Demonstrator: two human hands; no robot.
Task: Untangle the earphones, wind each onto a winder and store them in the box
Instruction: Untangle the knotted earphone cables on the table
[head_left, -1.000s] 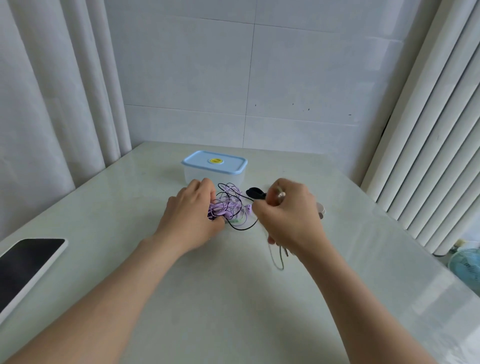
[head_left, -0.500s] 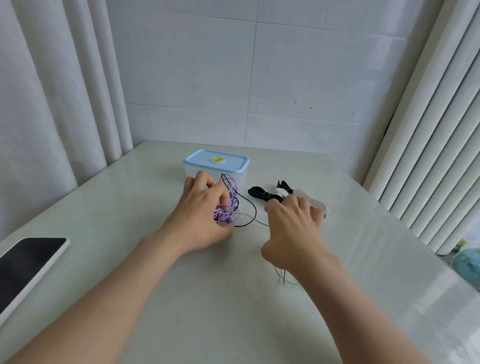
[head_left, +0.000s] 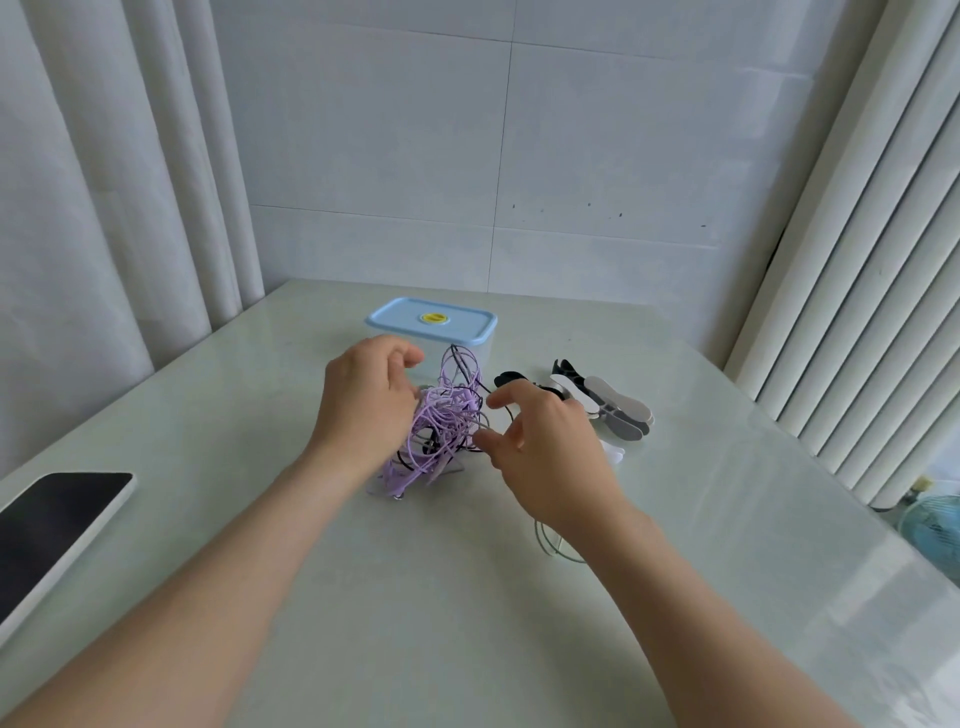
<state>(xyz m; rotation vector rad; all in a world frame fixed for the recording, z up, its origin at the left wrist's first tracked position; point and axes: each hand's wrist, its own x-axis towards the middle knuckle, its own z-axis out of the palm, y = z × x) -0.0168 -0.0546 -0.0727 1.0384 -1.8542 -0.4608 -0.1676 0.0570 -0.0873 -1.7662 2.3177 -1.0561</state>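
A tangle of purple, black and white earphone cables (head_left: 441, 426) hangs in a bunch just above the table, in front of the box. My left hand (head_left: 363, 410) grips its left side with curled fingers. My right hand (head_left: 540, 447) is right of the bunch, thumb and forefinger spread apart beside the cables and holding nothing. A pale cable loop (head_left: 549, 545) lies on the table under my right wrist. Several flat winders (head_left: 613, 410), black, white and grey, lie in a pile behind my right hand. The clear box (head_left: 480, 353) with its blue lid (head_left: 431, 319) on stands behind the tangle.
A dark-screened phone or tablet (head_left: 52, 519) lies at the table's left edge. Curtains hang on both sides, with a tiled wall behind. A small blue fan (head_left: 935, 525) stands beyond the table's right edge. The pale table (head_left: 415, 623) stretches toward me.
My left hand has lifted the tangle higher off the table. My right hand has come back from the winders to the bunch, and its fingers have spread.
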